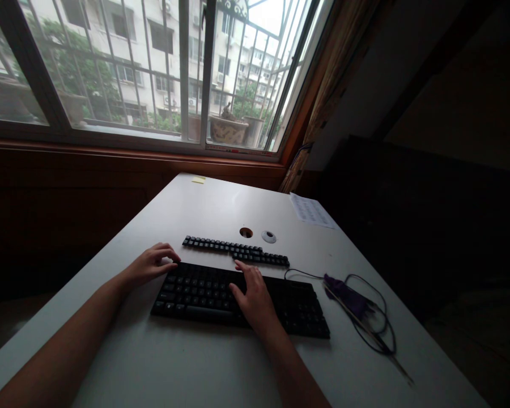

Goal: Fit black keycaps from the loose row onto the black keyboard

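A black keyboard (204, 292) lies on the white table in front of me. My left hand (155, 262) is at its far left corner, thumb and index fingertips close together there; whatever may be between them is too small to make out. Over the middle of the keyboard, my right hand (253, 292) rests with thumb and fingers apart, holding nothing visible. Just beyond the keyboard, rows of loose black keycaps (221, 245) stand on the table. The keyboard's far strip looks flat and dark, and its detail is hard to see.
A purple cloth (346, 296), a black cable (393, 334) and a thin stick, perhaps a brush (402, 368), lie at right. Farther back are a round hole (246, 233), a round cover (269, 237), a printed sheet (312, 211) and a yellow note (198, 180). A barred window is behind.
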The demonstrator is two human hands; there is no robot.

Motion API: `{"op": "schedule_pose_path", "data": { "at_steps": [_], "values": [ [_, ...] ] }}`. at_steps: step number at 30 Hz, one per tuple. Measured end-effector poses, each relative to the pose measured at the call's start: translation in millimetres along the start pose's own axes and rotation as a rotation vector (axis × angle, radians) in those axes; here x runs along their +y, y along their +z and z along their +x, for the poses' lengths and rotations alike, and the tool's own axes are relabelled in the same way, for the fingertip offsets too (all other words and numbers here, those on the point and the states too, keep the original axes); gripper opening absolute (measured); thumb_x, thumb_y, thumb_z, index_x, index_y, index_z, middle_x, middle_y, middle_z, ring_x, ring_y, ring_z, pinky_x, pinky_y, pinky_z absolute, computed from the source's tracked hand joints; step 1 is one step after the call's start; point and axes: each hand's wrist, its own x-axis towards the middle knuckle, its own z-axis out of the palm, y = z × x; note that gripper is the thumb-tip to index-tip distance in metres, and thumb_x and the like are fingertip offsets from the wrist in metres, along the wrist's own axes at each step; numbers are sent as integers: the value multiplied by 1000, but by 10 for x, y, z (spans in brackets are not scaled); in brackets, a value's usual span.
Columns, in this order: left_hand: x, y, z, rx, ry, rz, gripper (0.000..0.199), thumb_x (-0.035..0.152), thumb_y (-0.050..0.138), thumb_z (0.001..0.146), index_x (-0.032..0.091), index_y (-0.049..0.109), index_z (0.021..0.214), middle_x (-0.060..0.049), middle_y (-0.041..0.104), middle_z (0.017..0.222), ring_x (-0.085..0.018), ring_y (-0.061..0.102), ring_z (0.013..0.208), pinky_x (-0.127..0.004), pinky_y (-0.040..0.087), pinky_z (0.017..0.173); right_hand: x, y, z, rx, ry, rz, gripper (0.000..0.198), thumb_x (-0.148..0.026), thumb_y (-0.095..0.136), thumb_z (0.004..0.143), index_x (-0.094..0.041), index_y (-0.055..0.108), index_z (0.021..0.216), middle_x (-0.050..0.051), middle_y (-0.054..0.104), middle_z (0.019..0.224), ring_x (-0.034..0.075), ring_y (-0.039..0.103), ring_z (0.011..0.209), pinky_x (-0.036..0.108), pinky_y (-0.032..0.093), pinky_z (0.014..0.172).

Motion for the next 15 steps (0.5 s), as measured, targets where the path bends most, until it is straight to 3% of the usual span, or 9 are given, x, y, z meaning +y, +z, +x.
{"op": "schedule_pose_path", "data": {
  "at_steps": [5,11,15],
  "values": [
    [-10,15,-1,1,11,-29,29,48,66,96,23,80,101,-7,68,103,-20,62,91,-29,52,73,-34,-33,18,35,34,28,44,-18,54,99,-27,59,141,9,71,126,28,65,121,51,51,112],
    [-34,35,-2,15,-1,-49,29,47,67,96,22,80,99,-7,68,100,-17,61,81,-26,50,66,-52,-38,19,50,33,18,37,-18,56,98,-24,65,133,9,72,123,28,65,120,52,47,115],
    [-58,35,-1,15,19,-62,28,46,67,96,21,80,97,-7,69,102,-17,64,84,-28,51,71,-60,-55,18,75,56,59,32,-19,56,98,-23,68,128,9,73,120,28,65,117,49,50,110]
  ]
}}
